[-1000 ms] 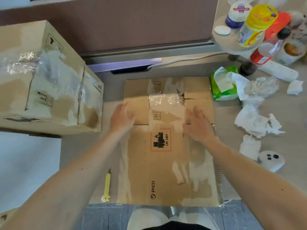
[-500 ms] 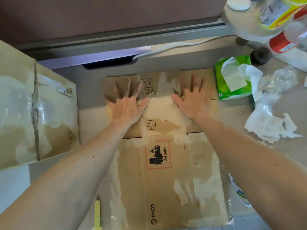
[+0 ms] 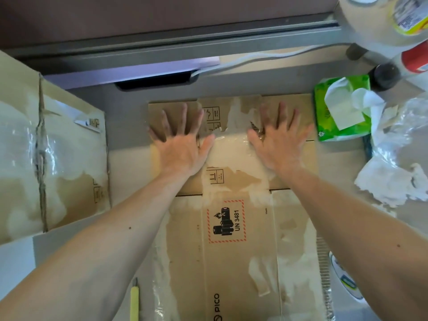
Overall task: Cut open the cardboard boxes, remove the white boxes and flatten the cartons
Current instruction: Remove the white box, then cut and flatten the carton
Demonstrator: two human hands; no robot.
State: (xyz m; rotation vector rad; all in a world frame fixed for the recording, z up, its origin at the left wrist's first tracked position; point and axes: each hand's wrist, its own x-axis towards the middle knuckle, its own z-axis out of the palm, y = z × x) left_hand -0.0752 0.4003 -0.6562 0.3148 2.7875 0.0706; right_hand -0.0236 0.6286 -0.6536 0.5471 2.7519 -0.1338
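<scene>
At the bottom left of the frame a slim yellow-handled cutter (image 3: 134, 302) lies on the grey worktop (image 3: 129, 121), just beside the near panel of the flattened brown cardboard carton (image 3: 240, 262). The carton runs up the middle of the frame, its red-bordered battery label facing up and patches of torn clear tape across it. Higher up, both forearms reach over that panel to the carton's far flaps. The left hand (image 3: 183, 144) and the right hand (image 3: 278, 144) each lie flat with fingers spread wide, gripping nothing, palms pressing down on either side of a glossy taped strip. The step in hand looks like flattening this carton, and it seems nearly done, since the flaps lie close to the worktop. To do it well, the weight should go through the heels of the palms onto the crease where flaps meet panel. It should fall evenly on both sides, so the board neither skids toward the top of the frame nor swings into the green tissue pack (image 3: 356, 132) just beside its upper right corner. The taped strip between the hands may spring back and likely wants a press of its own. At the left stands a taped brown cardboard box (image 3: 69, 163); I cannot tell whether its seam is cut. No white box shows. Crumpled white paper (image 3: 393, 181) lies at the right, and bottles (image 3: 414, 59) stand at the upper right.
</scene>
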